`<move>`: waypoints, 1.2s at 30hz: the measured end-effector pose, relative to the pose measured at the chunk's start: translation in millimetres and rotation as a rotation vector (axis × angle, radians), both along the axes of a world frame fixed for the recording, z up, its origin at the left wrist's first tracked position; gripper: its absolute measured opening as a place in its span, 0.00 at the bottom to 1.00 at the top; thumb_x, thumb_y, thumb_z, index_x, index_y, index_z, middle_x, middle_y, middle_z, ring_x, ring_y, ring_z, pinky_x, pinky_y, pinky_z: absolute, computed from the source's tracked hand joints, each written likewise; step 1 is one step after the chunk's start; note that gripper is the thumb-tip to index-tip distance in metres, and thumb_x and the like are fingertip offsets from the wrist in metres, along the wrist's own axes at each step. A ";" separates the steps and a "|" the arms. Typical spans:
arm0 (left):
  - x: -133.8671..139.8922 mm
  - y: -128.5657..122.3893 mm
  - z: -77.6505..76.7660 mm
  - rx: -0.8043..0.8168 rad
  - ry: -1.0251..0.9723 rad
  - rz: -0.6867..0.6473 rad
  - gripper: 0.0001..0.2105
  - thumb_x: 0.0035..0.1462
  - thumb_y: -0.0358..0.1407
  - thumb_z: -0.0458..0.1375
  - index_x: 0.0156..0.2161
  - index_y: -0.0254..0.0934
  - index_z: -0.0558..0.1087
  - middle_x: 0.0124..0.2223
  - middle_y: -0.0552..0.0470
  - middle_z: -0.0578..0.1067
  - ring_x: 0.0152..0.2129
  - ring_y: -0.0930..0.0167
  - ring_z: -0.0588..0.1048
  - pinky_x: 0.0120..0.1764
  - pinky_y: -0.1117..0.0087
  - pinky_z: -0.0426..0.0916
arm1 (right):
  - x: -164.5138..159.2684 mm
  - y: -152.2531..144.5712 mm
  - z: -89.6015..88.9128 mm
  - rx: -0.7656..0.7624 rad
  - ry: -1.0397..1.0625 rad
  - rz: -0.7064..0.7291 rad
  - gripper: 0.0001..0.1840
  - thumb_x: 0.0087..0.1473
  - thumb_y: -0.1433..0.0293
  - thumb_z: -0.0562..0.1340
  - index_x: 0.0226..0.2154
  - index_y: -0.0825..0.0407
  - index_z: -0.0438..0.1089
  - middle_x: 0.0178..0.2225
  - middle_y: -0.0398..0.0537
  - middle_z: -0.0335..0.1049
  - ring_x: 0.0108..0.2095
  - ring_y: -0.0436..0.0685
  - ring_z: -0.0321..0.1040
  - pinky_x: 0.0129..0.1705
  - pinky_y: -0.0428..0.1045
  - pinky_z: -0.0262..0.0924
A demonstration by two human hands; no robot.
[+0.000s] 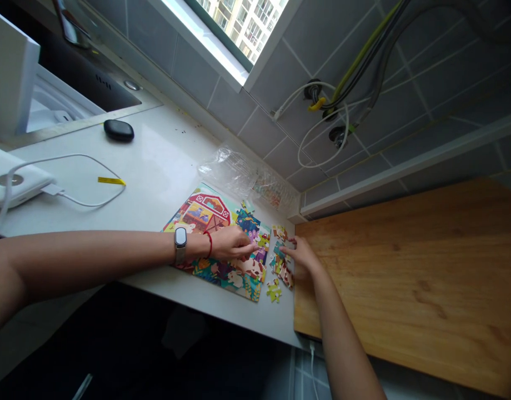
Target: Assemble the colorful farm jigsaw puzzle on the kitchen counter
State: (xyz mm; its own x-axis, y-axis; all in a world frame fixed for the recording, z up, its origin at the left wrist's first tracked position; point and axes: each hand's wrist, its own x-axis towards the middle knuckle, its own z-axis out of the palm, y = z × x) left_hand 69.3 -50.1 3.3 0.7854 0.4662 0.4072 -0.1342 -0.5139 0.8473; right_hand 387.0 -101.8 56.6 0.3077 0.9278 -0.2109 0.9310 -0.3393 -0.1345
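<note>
White countertop; left hand over colourful flat puzzle; right hand at multicoloured pieces; grips unclear; fitting, likely, calling for alignment.

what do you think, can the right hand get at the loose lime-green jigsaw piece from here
Probably yes: the right hand is close by, and nothing visible covers the loose lime-green jigsaw piece on the white countertop.

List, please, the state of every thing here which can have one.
Jigsaw puzzle: partly assembled
Loose puzzle pieces: unplaced, beside the puzzle
Clear plastic packaging: crumpled; open or sealed, cannot tell
White cable: plugged into white device
Smartwatch: strapped on
Left hand: index finger extended over the puzzle
Right hand: fingers apart, at the pieces
</note>
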 end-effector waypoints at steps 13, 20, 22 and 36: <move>0.4 0.6 -1.4 0.078 0.050 -0.013 0.29 0.73 0.47 0.48 0.27 0.34 0.80 0.26 0.46 0.81 0.20 0.74 0.75 0.27 0.75 0.63 | -60.7 -37.2 17.2 -0.220 -0.161 0.192 0.18 0.49 0.66 0.73 0.44 0.48 0.75 0.47 0.52 0.73 0.46 0.63 0.73 0.43 0.51 0.61; -5.0 -1.9 3.1 -0.201 -0.098 -0.098 0.41 0.71 0.62 0.37 0.29 0.31 0.80 0.23 0.46 0.78 0.17 0.74 0.74 0.25 0.75 0.66 | -67.1 -30.5 20.0 -0.287 -0.206 0.254 0.17 0.47 0.70 0.75 0.41 0.51 0.77 0.46 0.53 0.71 0.49 0.64 0.70 0.47 0.52 0.61; -5.5 2.7 4.1 -0.377 -0.136 -0.082 0.45 0.67 0.66 0.35 0.31 0.30 0.80 0.21 0.46 0.76 0.16 0.74 0.73 0.23 0.74 0.65 | -64.3 -25.4 18.4 -0.289 -0.204 0.258 0.11 0.49 0.71 0.74 0.37 0.51 0.77 0.46 0.52 0.71 0.48 0.62 0.70 0.47 0.51 0.60; -28.6 88.1 34.4 -0.840 -0.424 0.352 0.45 0.64 0.70 0.32 0.25 0.34 0.75 0.18 0.48 0.71 0.13 0.75 0.69 0.20 0.72 0.63 | -52.1 -14.4 13.8 -0.312 -0.233 0.274 0.12 0.50 0.71 0.73 0.39 0.52 0.76 0.43 0.52 0.74 0.44 0.60 0.71 0.43 0.49 0.59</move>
